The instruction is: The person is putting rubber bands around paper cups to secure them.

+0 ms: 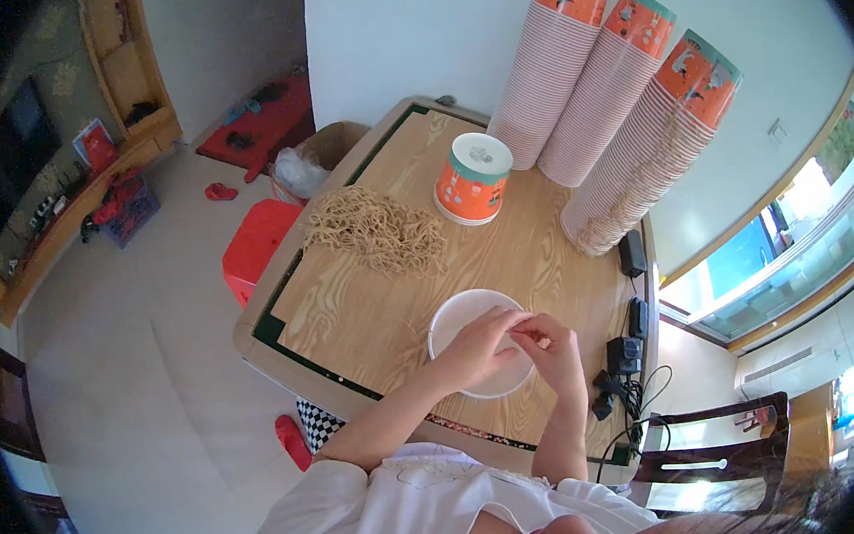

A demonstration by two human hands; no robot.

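A white paper bucket (457, 315), its round mouth toward me, stands near the table's front edge. Over it, my left hand (488, 343) and my right hand (552, 347) meet with fingertips pinched together. Whatever lies between the fingers is too small or hidden to name. Beyond them to the left is a loose heap of tan, curly strands (376, 231), like string or dried noodles. An orange and green paper bucket (474, 185) is upside down behind the heap, with another rim showing under it.
Tall stacks of paper buckets, the left (545, 77), middle (606, 92) and right (643, 145), lean by the wall; tan strands hang along the right one. Black adapters (624, 355) and cables line the table's right edge. A red stool (259, 248) and cardboard box (335, 142) stand left.
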